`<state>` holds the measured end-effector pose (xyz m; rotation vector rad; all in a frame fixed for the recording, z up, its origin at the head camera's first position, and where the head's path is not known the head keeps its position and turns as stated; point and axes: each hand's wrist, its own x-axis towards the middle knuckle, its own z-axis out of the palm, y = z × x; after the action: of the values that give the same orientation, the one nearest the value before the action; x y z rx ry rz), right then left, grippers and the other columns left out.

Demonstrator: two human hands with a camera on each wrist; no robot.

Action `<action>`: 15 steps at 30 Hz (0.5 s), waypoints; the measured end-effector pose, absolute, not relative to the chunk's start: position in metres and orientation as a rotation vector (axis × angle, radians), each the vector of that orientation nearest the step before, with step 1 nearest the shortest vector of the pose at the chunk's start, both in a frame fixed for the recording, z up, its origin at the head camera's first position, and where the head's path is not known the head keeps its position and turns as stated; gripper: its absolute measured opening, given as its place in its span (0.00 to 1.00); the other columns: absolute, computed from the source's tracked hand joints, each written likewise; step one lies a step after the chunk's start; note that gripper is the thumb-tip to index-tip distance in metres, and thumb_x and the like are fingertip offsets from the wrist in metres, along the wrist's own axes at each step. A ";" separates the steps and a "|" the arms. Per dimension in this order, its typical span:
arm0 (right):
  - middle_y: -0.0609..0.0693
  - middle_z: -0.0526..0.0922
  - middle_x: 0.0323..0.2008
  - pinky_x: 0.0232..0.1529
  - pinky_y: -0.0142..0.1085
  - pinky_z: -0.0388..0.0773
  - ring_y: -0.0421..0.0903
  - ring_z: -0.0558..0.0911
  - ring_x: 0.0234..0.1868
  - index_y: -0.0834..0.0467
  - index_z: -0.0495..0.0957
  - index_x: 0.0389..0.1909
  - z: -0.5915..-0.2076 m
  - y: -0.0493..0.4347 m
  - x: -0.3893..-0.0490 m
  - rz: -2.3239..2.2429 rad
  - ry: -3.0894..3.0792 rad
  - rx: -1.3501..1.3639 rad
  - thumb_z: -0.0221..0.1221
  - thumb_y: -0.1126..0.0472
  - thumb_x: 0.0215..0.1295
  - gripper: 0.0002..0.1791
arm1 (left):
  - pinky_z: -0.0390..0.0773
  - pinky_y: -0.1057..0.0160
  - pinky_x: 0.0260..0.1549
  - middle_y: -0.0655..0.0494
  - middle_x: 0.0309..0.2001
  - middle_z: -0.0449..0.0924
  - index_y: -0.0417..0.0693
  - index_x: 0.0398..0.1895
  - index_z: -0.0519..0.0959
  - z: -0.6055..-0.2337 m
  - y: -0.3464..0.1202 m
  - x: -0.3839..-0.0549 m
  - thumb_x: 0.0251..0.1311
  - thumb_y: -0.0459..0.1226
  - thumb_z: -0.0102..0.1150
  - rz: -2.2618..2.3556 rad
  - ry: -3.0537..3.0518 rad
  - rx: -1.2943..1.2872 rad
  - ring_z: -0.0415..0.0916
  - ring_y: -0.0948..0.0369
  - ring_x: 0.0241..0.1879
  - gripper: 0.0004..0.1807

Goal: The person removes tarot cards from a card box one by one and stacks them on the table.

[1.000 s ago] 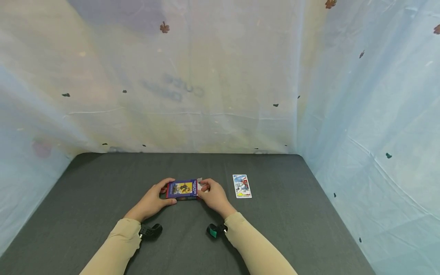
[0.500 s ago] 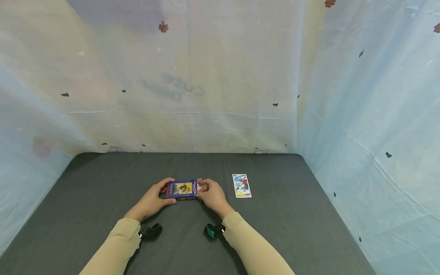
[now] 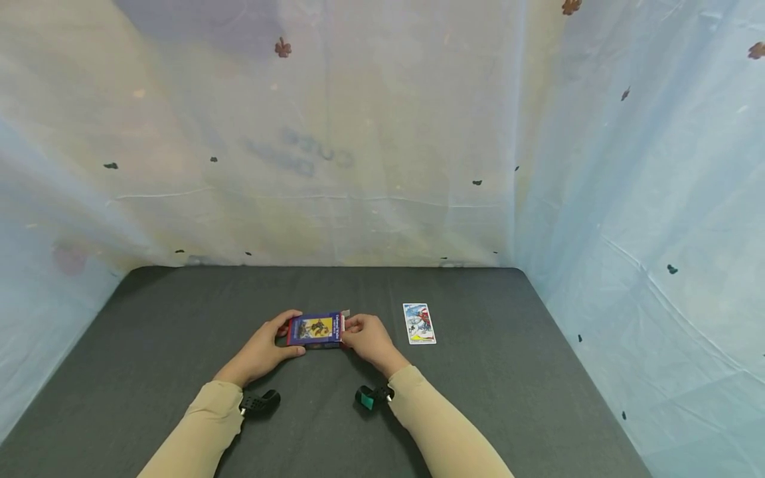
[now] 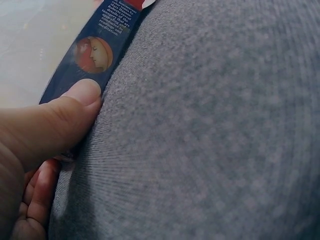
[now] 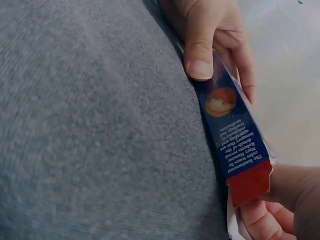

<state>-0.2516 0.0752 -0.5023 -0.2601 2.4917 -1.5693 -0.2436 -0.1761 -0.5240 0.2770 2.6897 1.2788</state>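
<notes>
Dark table point(image 3: 514, 398): left hand point(image 3: 259, 350) pinches box point(image 3: 315, 328), likely to steady it, right hand's point(image 3: 373, 343) fingers bent at red flap point(image 5: 250, 183), can't tell if pinching.

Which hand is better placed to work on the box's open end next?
Probably the right hand: its fingers are at the open end of the box, by the red flap, while the left hand grips the opposite end and could likely steady it.

A white-bordered picture card point(image 3: 420, 323) lies flat on the dark grey tabletop point(image 3: 526, 385). Pale, translucent sheeting point(image 3: 394, 126) with scattered leaf-like marks point(image 3: 283, 48) hangs behind and along both sides.
</notes>
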 end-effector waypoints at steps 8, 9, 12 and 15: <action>0.46 0.84 0.25 0.21 0.31 0.69 0.39 0.79 0.24 0.61 0.79 0.33 -0.503 0.077 -0.252 -1.597 2.479 -0.244 0.63 0.65 0.59 0.04 | 0.66 0.40 0.54 0.43 0.61 0.66 0.62 0.70 0.61 -0.524 -0.177 -0.243 0.51 0.51 0.71 1.308 2.673 0.291 0.65 0.45 0.59 0.43; 0.47 0.84 0.25 0.21 0.31 0.69 0.39 0.79 0.24 0.61 0.79 0.32 -0.502 0.078 -0.252 -1.597 2.483 -0.247 0.63 0.64 0.59 0.04 | 0.66 0.40 0.54 0.43 0.61 0.66 0.62 0.71 0.61 -0.525 -0.177 -0.243 0.51 0.51 0.71 1.307 2.674 0.293 0.66 0.45 0.59 0.44; 0.47 0.84 0.24 0.21 0.31 0.68 0.40 0.78 0.23 0.61 0.79 0.30 -0.501 0.079 -0.252 -1.588 2.489 -0.249 0.64 0.64 0.59 0.04 | 0.66 0.40 0.54 0.43 0.61 0.66 0.62 0.71 0.61 -0.525 -0.177 -0.244 0.51 0.51 0.71 1.302 2.676 0.292 0.66 0.45 0.59 0.44; 0.47 0.83 0.23 0.21 0.32 0.68 0.41 0.77 0.23 0.61 0.79 0.30 -0.499 0.080 -0.252 -1.588 2.489 -0.251 0.64 0.63 0.59 0.05 | 0.66 0.40 0.54 0.43 0.61 0.65 0.61 0.71 0.61 -0.525 -0.177 -0.244 0.51 0.52 0.71 1.301 2.677 0.300 0.66 0.45 0.59 0.45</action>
<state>-0.2522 0.0803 -0.4994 -0.2508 2.4886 -1.5878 -0.2441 -0.1771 -0.5253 0.2996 2.6770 1.3006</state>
